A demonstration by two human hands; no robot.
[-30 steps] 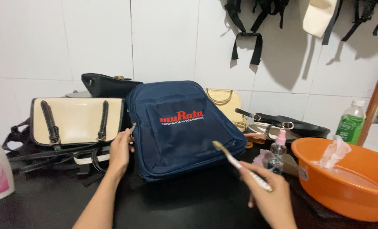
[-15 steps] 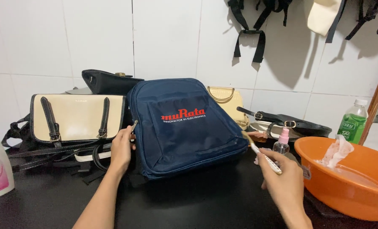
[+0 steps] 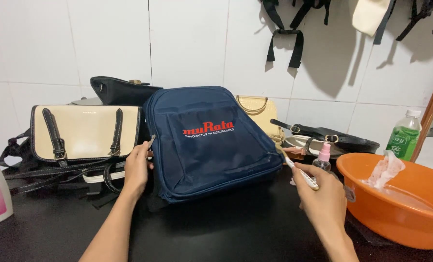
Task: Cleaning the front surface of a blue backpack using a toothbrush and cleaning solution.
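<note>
Two bare hands work at a black tabletop (image 3: pixel 236 223) against a white tiled wall. At the middle, a navy blue backpack (image 3: pixel 209 140) leans upright. The left hand (image 3: pixel 138 167) pinches a zipper pull (image 3: pixel 151 140) on the backpack's left side. The right hand (image 3: pixel 323 199) grips a white toothbrush (image 3: pixel 299 172), bristles pointing toward the backpack's right edge. Near the right edge, an orange basin (image 3: pixel 396 213) holds a little water and a crumpled wet cloth (image 3: pixel 385 171). Beside it stand a small pink-capped spray bottle (image 3: pixel 322 159) and a green bottle (image 3: pixel 403 136). A cream handbag (image 3: pixel 85 132) sits toward the left edge.
</note>
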